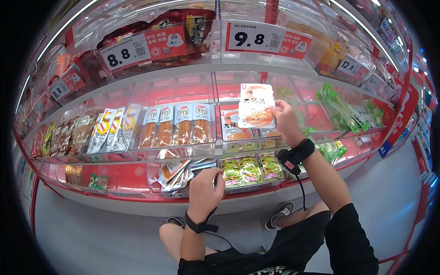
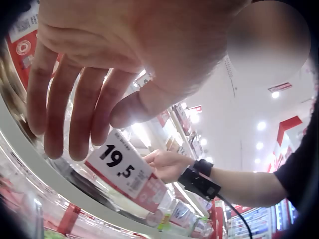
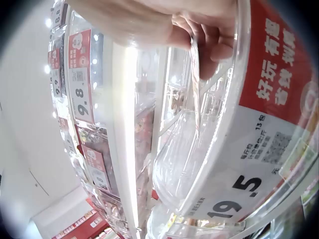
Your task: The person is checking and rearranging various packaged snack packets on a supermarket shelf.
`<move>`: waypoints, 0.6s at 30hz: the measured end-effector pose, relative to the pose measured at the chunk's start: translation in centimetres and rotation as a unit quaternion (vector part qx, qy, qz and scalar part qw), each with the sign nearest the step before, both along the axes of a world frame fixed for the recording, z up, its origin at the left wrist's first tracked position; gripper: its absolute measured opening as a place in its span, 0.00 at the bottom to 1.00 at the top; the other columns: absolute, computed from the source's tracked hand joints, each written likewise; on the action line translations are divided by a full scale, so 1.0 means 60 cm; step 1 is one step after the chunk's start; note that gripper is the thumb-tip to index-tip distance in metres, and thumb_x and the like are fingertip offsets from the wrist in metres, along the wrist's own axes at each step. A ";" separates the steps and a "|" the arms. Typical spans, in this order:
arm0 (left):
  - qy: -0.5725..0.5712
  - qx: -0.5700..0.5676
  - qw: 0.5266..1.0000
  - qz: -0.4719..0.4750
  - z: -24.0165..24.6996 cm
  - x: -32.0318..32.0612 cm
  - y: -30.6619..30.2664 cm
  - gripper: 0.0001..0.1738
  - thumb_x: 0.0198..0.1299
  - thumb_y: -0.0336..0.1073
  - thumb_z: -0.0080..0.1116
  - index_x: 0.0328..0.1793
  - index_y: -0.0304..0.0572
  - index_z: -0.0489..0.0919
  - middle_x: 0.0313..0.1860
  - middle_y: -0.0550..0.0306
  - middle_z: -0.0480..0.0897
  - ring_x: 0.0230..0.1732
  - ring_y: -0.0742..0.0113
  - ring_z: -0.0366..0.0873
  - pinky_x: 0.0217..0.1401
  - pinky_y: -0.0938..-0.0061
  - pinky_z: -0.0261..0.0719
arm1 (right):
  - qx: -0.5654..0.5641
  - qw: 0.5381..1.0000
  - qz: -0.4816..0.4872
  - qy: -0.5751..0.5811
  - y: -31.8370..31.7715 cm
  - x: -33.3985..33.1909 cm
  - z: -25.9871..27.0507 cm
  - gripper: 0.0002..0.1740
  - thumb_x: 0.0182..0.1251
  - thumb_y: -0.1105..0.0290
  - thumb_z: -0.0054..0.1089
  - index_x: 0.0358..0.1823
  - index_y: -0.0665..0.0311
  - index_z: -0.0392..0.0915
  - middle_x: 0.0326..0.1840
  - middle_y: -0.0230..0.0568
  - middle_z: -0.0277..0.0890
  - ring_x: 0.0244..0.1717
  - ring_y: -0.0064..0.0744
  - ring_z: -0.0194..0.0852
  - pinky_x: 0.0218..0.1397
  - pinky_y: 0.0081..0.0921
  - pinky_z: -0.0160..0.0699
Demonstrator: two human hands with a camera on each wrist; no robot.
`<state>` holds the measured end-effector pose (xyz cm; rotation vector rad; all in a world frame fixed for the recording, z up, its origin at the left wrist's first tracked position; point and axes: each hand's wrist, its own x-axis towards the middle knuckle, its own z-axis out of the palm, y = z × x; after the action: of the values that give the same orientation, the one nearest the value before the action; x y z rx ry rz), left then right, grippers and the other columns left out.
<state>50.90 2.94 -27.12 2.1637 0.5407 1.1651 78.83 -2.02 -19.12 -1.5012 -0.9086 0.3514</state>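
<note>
My right hand [image 1: 288,123] pinches the right edge of a flat white snack packet [image 1: 247,98] with an orange food picture, upright above a clear bin on the middle shelf. Edge-on in the right wrist view, the packet [image 3: 195,84] hangs between thumb and curled fingers. A similar packet [image 1: 230,120] sits in the bin behind and below it. My left hand [image 1: 205,192] hovers before the lower shelf, near a bin of loose flat packets [image 1: 172,172]. In the left wrist view its fingers [image 2: 79,114] hang loosely and hold nothing.
Clear bins on the middle shelf hold blue-topped packets [image 1: 183,126] at left and green packets [image 1: 341,107] at right. Green bags [image 1: 247,169] fill a lower bin. A 9.8 price card [image 1: 254,39] fronts the upper shelf; a 19.5 card [image 2: 119,162] shows near the left hand.
</note>
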 end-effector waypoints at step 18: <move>0.286 0.024 0.917 0.276 -0.167 -0.027 0.159 0.35 0.53 0.48 0.63 0.64 0.39 0.68 0.62 0.43 0.72 0.64 0.48 0.67 0.64 0.54 0.64 | -0.180 0.917 0.039 -0.353 0.007 -0.033 -0.020 0.22 0.60 0.55 0.58 0.45 0.68 0.76 0.38 0.51 0.80 0.40 0.48 0.79 0.43 0.39 0.76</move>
<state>49.30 12.47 -37.16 2.4714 1.4666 0.7763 76.86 -1.62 -20.31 -1.9851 -1.5367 0.0150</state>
